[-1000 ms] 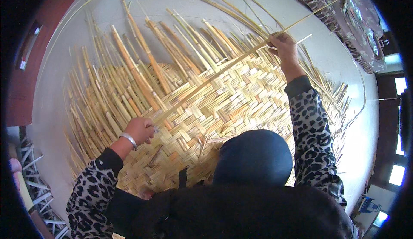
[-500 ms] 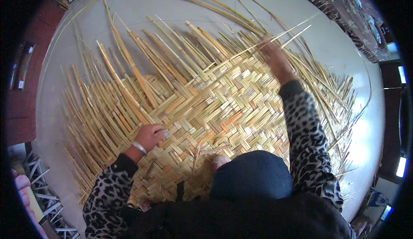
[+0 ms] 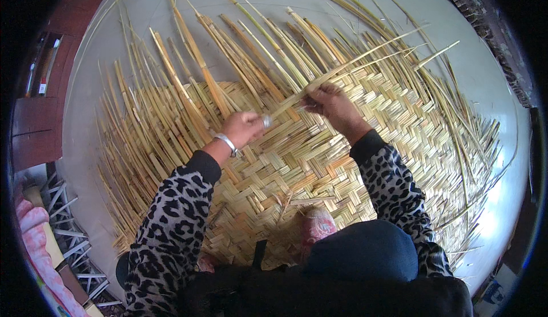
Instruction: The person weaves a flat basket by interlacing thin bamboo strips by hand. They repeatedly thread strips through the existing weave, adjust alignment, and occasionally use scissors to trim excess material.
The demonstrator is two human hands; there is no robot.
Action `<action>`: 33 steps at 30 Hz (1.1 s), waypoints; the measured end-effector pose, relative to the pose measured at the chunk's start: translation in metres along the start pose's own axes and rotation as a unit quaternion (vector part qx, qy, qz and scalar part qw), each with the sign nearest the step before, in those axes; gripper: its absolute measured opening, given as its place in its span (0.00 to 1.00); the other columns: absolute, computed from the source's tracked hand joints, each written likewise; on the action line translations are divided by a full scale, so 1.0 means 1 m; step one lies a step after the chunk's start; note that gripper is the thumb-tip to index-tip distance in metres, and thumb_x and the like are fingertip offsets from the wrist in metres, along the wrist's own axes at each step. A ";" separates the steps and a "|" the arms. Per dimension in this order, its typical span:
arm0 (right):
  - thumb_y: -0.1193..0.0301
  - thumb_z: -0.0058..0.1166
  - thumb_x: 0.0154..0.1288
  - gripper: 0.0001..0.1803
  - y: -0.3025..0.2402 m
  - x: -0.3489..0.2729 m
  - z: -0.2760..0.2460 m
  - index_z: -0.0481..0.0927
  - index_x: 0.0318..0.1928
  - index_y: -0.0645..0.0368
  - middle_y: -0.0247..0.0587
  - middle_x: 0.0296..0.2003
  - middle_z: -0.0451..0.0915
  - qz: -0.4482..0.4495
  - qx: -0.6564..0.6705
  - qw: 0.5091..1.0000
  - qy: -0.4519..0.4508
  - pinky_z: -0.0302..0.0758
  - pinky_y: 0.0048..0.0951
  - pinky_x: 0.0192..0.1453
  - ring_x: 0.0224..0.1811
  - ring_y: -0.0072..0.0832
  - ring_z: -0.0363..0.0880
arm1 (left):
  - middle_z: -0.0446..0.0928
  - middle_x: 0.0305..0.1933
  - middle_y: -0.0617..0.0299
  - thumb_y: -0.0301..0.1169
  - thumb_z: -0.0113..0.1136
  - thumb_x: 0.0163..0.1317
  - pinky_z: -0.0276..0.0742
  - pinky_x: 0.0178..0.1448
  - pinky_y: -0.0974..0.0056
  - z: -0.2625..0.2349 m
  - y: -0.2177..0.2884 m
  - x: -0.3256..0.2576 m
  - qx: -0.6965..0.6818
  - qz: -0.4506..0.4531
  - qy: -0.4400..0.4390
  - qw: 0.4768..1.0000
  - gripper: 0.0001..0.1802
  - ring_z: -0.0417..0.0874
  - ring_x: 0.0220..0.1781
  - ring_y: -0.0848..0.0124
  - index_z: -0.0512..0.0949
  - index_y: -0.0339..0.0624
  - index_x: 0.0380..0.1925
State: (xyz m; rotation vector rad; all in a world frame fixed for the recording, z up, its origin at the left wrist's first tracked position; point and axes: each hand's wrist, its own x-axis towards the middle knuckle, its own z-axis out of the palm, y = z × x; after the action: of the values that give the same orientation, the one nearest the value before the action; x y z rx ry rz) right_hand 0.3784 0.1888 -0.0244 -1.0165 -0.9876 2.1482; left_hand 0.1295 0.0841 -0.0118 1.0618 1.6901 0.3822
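A large woven straw mat (image 3: 365, 145) lies on a pale floor (image 3: 240, 3), with many loose reed ends fanning out at its far and left edges. My left hand (image 3: 244, 127), with a silver bangle at the wrist, grips the near end of a long pale reed strip (image 3: 354, 65) that runs up and to the right. My right hand (image 3: 334, 104) pinches the same strip a little further along, above the woven part. Both sleeves have a leopard pattern. A foot in a pink patterned sock (image 3: 317, 225) rests on the mat close to me.
Unwoven reed ends (image 3: 148, 128) stick out far to the left and top. A dark red wooden door or cabinet (image 3: 34, 123) stands at the left. A white metal rack (image 3: 68, 243) and pink cloth (image 3: 34, 231) lie at lower left. Dark clutter lines the upper right edge.
My left hand has lifted off the mat's lower left and come up to the middle. My right hand has drawn in from the far right edge, and both now hold one reed strip.
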 end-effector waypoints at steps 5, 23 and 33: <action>0.71 0.50 0.72 0.08 -0.017 0.025 -0.017 0.76 0.45 0.61 0.41 0.39 0.81 -0.074 0.046 0.995 0.058 0.83 0.29 0.48 0.39 0.28 0.83 | 0.81 0.44 0.62 0.38 0.58 0.67 0.79 0.38 0.67 -0.020 0.005 0.044 -0.204 -0.033 0.141 0.968 0.20 0.82 0.37 0.73 0.74 0.39 0.53; 0.68 0.52 0.71 0.09 -0.012 0.048 -0.038 0.75 0.44 0.62 0.38 0.36 0.79 -0.071 0.064 0.986 0.134 0.81 0.29 0.46 0.38 0.26 0.82 | 0.78 0.29 0.65 0.33 0.66 0.57 0.76 0.28 0.69 -0.029 0.002 0.082 -0.202 -0.029 0.228 0.952 0.10 0.81 0.29 0.77 0.79 0.40 0.35; 0.68 0.52 0.71 0.09 -0.010 0.049 -0.037 0.74 0.44 0.61 0.37 0.35 0.78 -0.077 0.039 0.986 0.145 0.81 0.27 0.46 0.37 0.25 0.81 | 0.78 0.30 0.59 0.32 0.67 0.56 0.74 0.21 0.68 -0.014 0.012 0.087 -0.111 -0.058 0.237 0.963 0.11 0.77 0.23 0.73 0.77 0.38 0.33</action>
State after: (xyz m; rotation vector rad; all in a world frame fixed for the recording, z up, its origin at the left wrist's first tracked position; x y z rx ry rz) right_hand 0.3831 0.2445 -0.0526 -1.1367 -0.8091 1.8352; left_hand 0.1181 0.1628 -0.0505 0.7353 2.0603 0.7772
